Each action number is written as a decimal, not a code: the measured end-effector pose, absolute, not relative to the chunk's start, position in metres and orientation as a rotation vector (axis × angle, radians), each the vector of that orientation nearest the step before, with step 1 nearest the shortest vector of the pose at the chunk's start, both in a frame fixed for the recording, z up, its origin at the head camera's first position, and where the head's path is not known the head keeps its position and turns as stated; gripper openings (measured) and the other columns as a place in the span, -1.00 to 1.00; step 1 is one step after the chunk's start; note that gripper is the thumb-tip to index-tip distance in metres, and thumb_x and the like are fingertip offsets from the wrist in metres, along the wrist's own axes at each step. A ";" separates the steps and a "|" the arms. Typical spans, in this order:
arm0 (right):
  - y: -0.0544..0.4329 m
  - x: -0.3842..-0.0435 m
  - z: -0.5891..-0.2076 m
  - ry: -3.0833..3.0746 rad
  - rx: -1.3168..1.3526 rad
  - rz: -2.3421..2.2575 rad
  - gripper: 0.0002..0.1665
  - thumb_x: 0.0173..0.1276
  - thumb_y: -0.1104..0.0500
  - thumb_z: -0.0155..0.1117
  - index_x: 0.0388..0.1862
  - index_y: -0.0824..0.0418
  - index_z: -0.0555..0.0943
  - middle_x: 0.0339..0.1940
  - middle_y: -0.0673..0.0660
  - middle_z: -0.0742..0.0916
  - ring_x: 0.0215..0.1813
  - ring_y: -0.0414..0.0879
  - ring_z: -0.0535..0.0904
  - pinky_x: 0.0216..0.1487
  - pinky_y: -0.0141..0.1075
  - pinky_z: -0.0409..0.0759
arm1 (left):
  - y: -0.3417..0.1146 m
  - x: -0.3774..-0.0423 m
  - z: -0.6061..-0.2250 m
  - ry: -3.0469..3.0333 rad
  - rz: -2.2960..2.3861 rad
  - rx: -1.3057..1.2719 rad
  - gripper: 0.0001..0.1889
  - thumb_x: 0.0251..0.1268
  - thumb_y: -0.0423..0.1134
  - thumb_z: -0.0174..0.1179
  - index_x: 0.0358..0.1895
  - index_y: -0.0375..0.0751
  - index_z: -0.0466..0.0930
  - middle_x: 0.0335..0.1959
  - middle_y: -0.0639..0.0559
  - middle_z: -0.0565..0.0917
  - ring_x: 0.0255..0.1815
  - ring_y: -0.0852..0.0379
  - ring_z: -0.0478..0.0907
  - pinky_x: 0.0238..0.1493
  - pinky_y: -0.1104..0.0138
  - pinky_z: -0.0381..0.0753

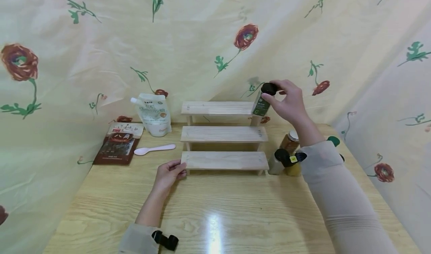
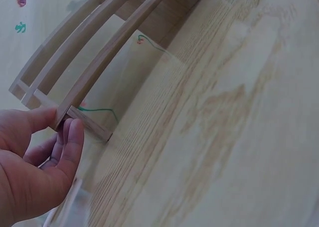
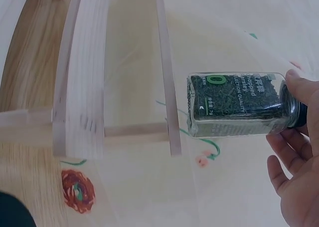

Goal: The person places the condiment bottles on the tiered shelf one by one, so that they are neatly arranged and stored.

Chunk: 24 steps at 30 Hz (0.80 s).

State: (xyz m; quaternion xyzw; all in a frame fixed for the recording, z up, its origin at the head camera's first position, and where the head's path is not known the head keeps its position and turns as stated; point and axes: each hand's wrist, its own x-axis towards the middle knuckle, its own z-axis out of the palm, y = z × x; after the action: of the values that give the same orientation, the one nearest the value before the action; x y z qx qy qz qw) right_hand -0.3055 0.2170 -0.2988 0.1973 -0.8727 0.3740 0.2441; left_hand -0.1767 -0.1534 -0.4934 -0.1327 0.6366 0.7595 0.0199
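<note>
A three-step wooden shelf rack stands on the table. My left hand pinches the left end of its lowest step between thumb and fingers. With the right hand I hold a glass spice jar by its black cap. Green dried flakes fill it, and the label reads chopped parsley. The jar is slightly tilted at the right end of the top step; in the right wrist view a narrow gap shows between its base and that step.
Left of the rack are a white spouted pouch, a dark red spice packet and a white spoon. Several more jars, including one with a silver lid, stand at the right, partly behind my forearm. Flowered cloth hangs behind.
</note>
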 end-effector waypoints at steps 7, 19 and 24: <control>0.204 -0.313 -0.300 -2.400 0.552 1.029 -0.44 0.35 0.15 0.46 0.26 0.35 0.58 0.08 0.32 0.65 0.10 0.15 0.54 0.10 0.06 0.55 | -0.154 -0.177 -0.494 1.968 2.363 -0.409 -0.63 0.37 -0.48 0.27 0.14 -0.65 0.51 -0.39 -0.02 0.70 -0.43 0.21 0.68 -0.27 0.44 0.78; 0.180 -0.322 -0.302 -2.385 0.614 1.045 -0.47 0.32 0.17 0.48 0.22 0.31 0.61 0.03 0.30 0.66 0.03 0.13 0.53 0.08 0.10 0.54 | -0.154 -0.180 -0.496 1.979 2.372 -0.401 -0.67 0.34 -0.52 0.27 0.10 -0.67 0.53 -0.42 -0.02 0.70 -0.45 0.20 0.68 -0.31 0.44 0.78; 0.168 -0.326 -0.300 -2.387 0.639 1.045 -0.48 0.32 0.15 0.49 0.19 0.33 0.62 0.02 0.29 0.67 0.02 0.13 0.54 0.08 0.14 0.55 | -0.154 -0.179 -0.494 1.978 2.368 -0.411 -0.68 0.34 -0.53 0.26 0.09 -0.67 0.54 -0.42 -0.02 0.70 -0.46 0.20 0.68 -0.32 0.44 0.78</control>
State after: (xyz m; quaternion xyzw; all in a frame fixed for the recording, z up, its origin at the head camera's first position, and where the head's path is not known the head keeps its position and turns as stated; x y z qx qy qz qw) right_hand -0.3262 0.1678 -0.3005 0.2319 -0.8664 0.3794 0.2274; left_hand -0.1794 -0.1536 -0.4939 -0.1321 0.6354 0.7607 0.0145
